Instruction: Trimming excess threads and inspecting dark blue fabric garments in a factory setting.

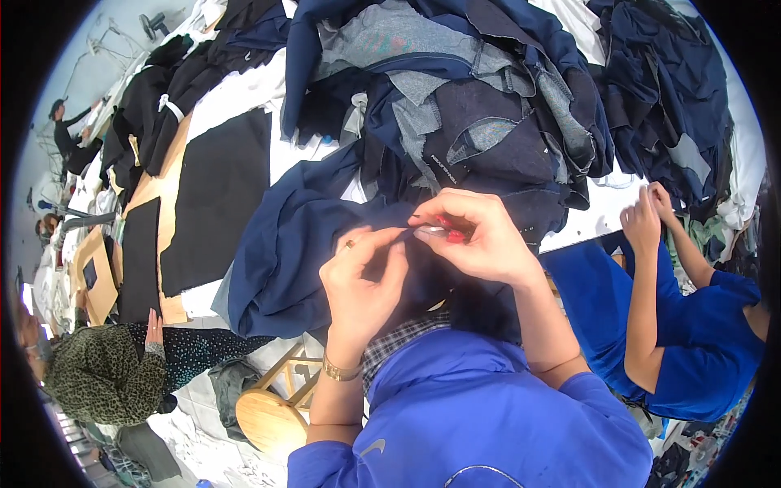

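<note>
My left hand (362, 272) pinches an edge of a navy blue garment (281, 232) between thumb and fingers. The cloth spreads left over the table edge and hangs down toward my lap. Close beside it, my right hand (488, 244) is closed around a small red tool (455, 234) with a pale metal part, which looks like thread snips. Its fingertips meet the same bit of cloth, so the two hands nearly touch. Most of the tool is hidden inside the palm.
Ahead rises a heap of navy and grey denim pieces (504, 122). Flat black cut panels (215, 195) lie to the left. Co-workers sit on both sides, one in a blue top (700, 350), one in a patterned top (102, 374). A wooden stool (272, 419) stands at lower left.
</note>
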A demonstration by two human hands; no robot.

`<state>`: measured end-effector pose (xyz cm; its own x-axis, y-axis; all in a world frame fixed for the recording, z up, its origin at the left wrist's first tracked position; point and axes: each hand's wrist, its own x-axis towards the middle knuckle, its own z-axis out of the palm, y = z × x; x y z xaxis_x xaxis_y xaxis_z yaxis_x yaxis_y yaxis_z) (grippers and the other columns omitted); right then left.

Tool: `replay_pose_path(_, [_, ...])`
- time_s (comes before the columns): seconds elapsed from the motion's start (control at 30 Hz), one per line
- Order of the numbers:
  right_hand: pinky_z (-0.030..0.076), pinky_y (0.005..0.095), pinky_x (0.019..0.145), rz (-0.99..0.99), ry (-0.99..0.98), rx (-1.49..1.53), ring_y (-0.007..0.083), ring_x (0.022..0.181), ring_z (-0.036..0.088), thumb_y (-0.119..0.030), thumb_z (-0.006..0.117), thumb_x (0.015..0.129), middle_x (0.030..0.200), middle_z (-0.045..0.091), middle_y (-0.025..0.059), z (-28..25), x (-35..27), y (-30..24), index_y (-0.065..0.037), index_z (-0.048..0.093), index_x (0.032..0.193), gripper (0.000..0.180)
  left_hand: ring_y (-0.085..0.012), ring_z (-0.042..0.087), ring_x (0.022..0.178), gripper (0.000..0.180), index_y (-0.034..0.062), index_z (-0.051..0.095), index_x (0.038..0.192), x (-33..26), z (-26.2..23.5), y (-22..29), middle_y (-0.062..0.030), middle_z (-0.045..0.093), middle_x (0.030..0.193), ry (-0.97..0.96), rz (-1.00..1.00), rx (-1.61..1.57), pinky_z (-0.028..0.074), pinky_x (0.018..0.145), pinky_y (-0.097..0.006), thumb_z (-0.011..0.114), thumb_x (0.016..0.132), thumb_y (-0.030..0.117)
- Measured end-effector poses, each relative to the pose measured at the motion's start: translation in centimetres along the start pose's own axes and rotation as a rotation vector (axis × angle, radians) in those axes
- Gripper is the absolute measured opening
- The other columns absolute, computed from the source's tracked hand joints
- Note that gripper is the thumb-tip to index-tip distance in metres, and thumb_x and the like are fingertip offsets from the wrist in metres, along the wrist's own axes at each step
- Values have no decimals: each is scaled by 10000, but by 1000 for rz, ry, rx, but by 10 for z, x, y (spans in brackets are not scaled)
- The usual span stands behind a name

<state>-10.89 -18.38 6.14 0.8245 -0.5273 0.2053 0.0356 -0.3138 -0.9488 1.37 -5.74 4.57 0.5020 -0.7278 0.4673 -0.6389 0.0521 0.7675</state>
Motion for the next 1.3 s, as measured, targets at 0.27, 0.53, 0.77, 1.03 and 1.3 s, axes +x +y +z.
replay_pose_path(0.27, [437, 213, 585, -33, 45, -9, 78, 674, 551, -37, 692, 748, 744, 595, 35, -2, 0, 12, 2, 604, 824, 122, -186, 585, 754, 220, 40, 657, 927, 3, -6, 11, -93, 631, 857, -152, -171, 86, 457, 659, -264, 691, 711, 52])
replay_pose_path(0.53, [474, 230, 705, 129, -117, 221, 96, 743, 584, -30, 657, 787, 811, 634, 64, -4, 1, 6, 18, 598, 878, 119, -74, 493, 696, 129, -15, 665, 871, -4, -6, -4, -27, 604, 738, -261, -369, -422, 381, 634, -209, 689, 766, 57])
replay_pose_path(0.77, [472, 222, 757, 115, -94, 376, 68, 845, 545, 2, 600, 823, 965, 628, 43, -1, -2, 14, 22, 595, 1056, 234, -82, 474, 652, 141, 4, 688, 901, -10, 2, -10, -25, 581, 694, -142, -360, -421, 376, 622, -217, 685, 769, 50])
replay_pose_path(1.03, [425, 184, 679, 198, 155, 296, 30, 732, 505, -105, 617, 842, 815, 568, -11, 10, -2, 15, 0, 596, 1081, 262, -65, 552, 738, 127, -35, 666, 930, -13, -4, -11, -29, 647, 818, -57, -594, -671, 422, 689, -177, 632, 822, 23])
replay_pose_path(1.3, [413, 194, 546, 169, 66, 421, 38, 574, 484, -80, 501, 900, 698, 547, 3, 22, -17, 5, 3, 536, 1152, 268, -105, 608, 786, 167, -35, 640, 991, -16, -7, -21, -90, 664, 905, -53, -741, -1017, 470, 732, -214, 592, 857, 53])
